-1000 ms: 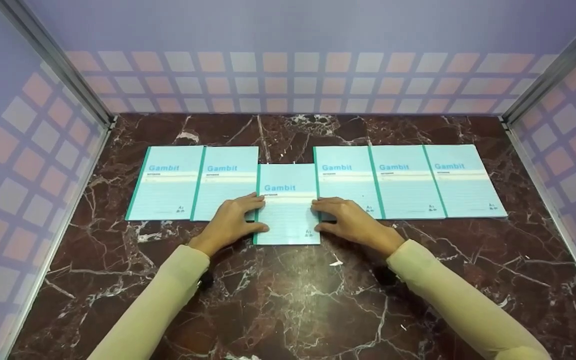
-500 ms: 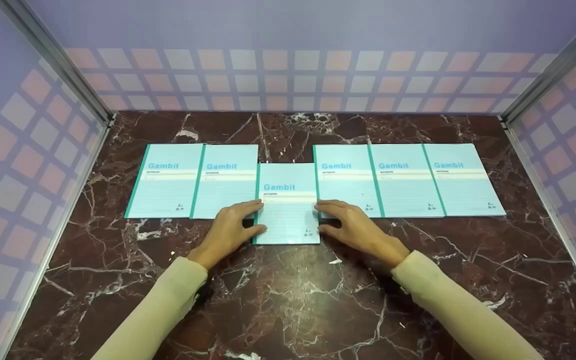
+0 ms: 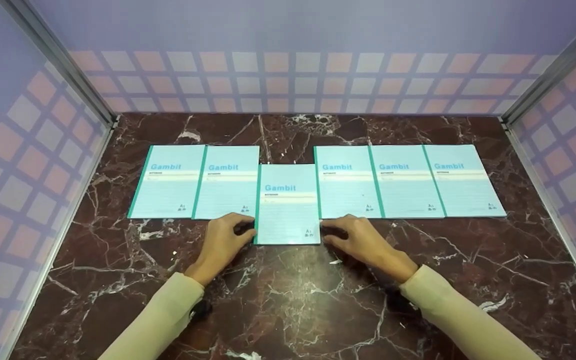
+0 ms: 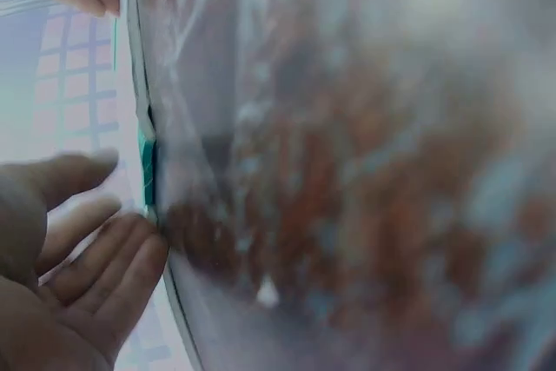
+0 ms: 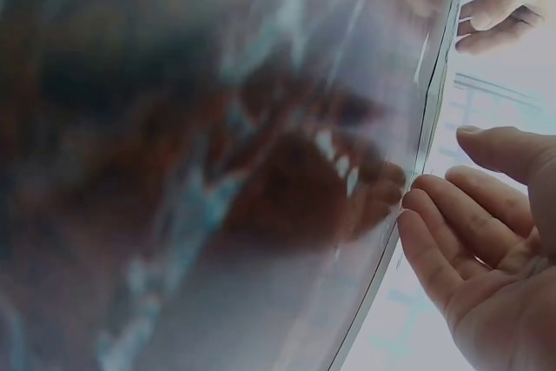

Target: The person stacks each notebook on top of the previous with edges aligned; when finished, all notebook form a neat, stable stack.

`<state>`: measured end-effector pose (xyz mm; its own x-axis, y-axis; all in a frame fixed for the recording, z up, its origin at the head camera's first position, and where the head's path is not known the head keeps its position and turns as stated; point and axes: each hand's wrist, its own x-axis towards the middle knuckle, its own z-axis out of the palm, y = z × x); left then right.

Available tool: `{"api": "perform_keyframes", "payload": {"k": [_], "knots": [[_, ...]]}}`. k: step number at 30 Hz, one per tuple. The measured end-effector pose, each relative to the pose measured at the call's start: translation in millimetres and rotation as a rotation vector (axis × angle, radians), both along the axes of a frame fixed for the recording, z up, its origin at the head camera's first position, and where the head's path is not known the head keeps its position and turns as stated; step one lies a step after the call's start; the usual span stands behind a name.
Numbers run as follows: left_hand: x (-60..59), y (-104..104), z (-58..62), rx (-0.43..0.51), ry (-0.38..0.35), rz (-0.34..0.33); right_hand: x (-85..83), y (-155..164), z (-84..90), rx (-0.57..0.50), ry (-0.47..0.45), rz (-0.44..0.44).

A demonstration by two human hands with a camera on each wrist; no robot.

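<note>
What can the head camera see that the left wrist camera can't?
Only the head view shows all six notebooks in a row, the middle notebook set nearer than the rest, and both sleeves. Only the left wrist view shows the left hand's palm and straight fingers up close. Both show the two hands, right hand included, and the marble table.

I count six Gambit notebooks (image 3: 288, 205) on the marble tabletop (image 3: 293, 295), five level in a row, one set lower, two hands, left hand (image 3: 220, 245), right hand (image 3: 363, 242)
</note>
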<state>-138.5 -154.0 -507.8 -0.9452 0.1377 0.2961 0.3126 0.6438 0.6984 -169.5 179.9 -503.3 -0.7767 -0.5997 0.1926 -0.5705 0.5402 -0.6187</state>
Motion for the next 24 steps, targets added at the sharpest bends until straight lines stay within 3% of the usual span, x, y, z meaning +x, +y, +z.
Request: {"api": "perform_keyframes", "payload": {"k": [6,13,24], "knots": [[3.4,2.4,-1.8,-0.028,0.01,0.054,3.2,-3.4,-0.8,0.021,0.024,0.011],[3.8,6.5,0.4,-0.035,-0.015,0.028,5.1,-7.4,-2.0,0.025,0.035,-0.001],[6.4,6.6,1.7,0.018,-0.108,0.066,7.3,-10.0,-2.2,0.022,0.057,0.009]]}}
